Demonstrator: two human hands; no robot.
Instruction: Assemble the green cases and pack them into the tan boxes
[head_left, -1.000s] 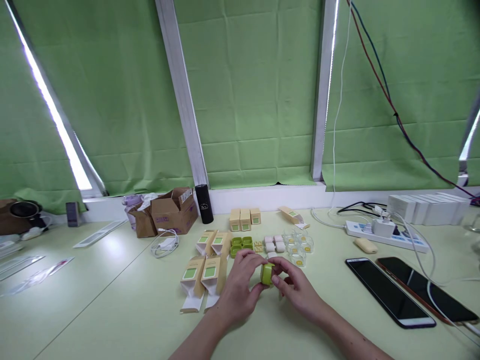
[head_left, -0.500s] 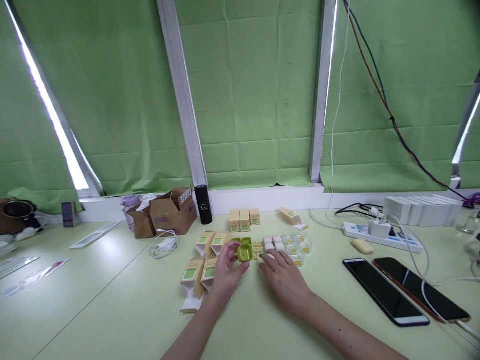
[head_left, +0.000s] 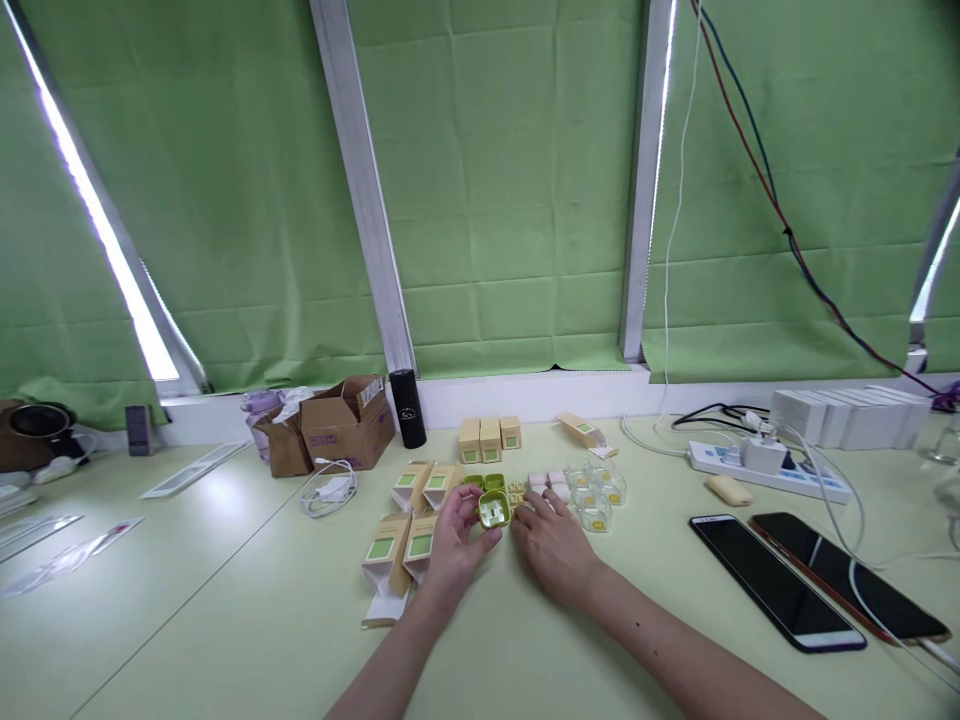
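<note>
My left hand [head_left: 455, 530] holds a small green square cup [head_left: 493, 510] upright between thumb and fingers. Something whitish and shiny shows inside it. Behind it sit two more green cups [head_left: 493, 482]. My right hand [head_left: 556, 548] rests low on the table, fingers curled down at the small yellow pieces [head_left: 516, 489]; whatever the fingertips pinch is hidden. Just beyond that hand are several pink-and-white blocks [head_left: 556, 478], with several clear cups with yellow centres [head_left: 597, 517] to their right. Opened kraft boxes with green labels [head_left: 387, 551] stand left of my left hand.
Small closed kraft boxes [head_left: 490, 440] stand at the back, with a flattened one [head_left: 583, 431] to their right. A black cylinder [head_left: 407, 409] and a cardboard carton [head_left: 347, 424] are behind left. Two phones [head_left: 776, 583] and a power strip [head_left: 772, 475] with cables lie right.
The green cup, bare inside before, now has something whitish in it. My right hand has shifted left from the pink-and-white blocks to the yellow pieces, its fingers drawn closer together.
</note>
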